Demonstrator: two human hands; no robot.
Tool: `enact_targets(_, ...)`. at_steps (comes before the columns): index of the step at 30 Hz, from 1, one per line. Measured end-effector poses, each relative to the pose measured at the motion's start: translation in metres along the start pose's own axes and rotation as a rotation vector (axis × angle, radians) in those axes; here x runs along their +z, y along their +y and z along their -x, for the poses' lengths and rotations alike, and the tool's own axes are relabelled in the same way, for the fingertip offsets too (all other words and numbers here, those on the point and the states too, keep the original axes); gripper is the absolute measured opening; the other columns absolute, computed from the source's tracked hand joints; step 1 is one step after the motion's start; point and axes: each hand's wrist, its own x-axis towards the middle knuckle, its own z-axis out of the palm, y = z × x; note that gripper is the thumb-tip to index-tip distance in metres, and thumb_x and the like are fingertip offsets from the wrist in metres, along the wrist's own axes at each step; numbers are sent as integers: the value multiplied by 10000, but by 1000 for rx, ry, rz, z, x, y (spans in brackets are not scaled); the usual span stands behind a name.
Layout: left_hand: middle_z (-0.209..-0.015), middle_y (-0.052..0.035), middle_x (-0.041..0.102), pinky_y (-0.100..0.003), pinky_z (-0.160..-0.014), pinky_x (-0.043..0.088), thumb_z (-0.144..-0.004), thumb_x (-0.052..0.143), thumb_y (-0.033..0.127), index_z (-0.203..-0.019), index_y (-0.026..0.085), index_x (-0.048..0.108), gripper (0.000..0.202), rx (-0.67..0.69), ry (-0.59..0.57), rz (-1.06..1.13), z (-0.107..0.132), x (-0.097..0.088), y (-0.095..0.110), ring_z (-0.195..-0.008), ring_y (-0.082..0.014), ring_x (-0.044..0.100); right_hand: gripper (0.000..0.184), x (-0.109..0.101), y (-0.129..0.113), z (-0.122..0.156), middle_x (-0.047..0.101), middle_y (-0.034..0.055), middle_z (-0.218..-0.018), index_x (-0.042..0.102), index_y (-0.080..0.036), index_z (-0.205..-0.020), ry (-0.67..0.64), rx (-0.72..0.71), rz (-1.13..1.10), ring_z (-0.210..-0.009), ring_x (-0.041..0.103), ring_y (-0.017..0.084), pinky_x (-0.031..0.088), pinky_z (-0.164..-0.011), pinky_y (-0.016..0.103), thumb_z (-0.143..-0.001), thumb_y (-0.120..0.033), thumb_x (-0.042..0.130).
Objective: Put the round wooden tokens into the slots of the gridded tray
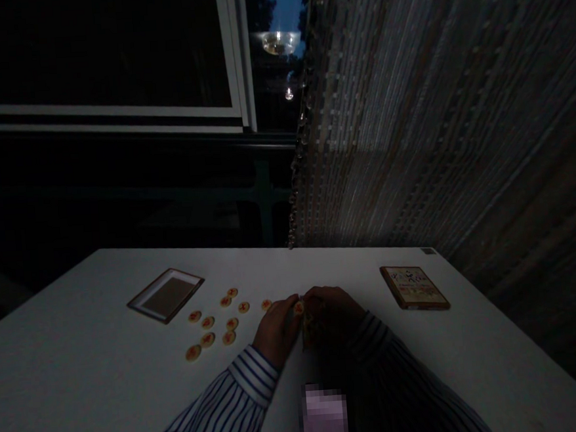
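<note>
A round wooden Chinese chess piece (299, 307) with a red character shows between my two hands. My left hand (277, 327) is closed, fingertips at that piece. My right hand (334, 307) is curled just right of it, over something yellowish, perhaps a bag (308, 334), too dark to make out. Left of my hands, several more round red-marked pieces (229, 337) lie scattered on the white table (101, 361). One piece (266, 304) lies right beside my left fingers.
An open shallow box part (166, 295) lies to the left behind the pieces. On the right rests a box lid with a printed cover (414, 287). A beaded string curtain (386, 137) hangs past the table's far right edge, beside a dark window (278, 78).
</note>
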Motion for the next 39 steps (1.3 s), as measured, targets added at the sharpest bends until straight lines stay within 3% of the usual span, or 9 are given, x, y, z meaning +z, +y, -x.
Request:
enact_targets(6,-1035,-76,594,-322,-822,461,-790,444,232,-1108,176,450,323,14,48,-11,2,2,0,-940,-166,556,162,3,-2,2,652,25,-767,578,-192,-862,12,0,-81,-650,582,118,404,-582,202,-760,-239,461)
enact_targets(17,-1005,-92,606,-314,-797,469,-754,485,218,-1078,155,479,330,-17,37,63,3,-3,8,-919,-177,565,164,7,-2,3,653,15,-737,593,-209,-843,54,20,-193,-644,590,129,425,-572,215,-749,-300,494)
enact_targets(29,-959,-66,637,-277,-797,461,-760,489,308,-982,176,557,268,-336,59,326,3,-3,14,-877,-158,590,162,7,3,-1,661,31,-783,601,-196,-835,29,-22,-142,-692,598,138,434,-615,220,-730,-290,522)
enact_targets(39,-849,-42,660,-259,-748,480,-724,533,325,-868,182,596,212,-446,91,471,3,0,12,-796,-148,609,173,12,5,1,660,32,-784,609,-188,-846,68,-133,-137,-697,598,132,441,-626,220,-747,-292,513)
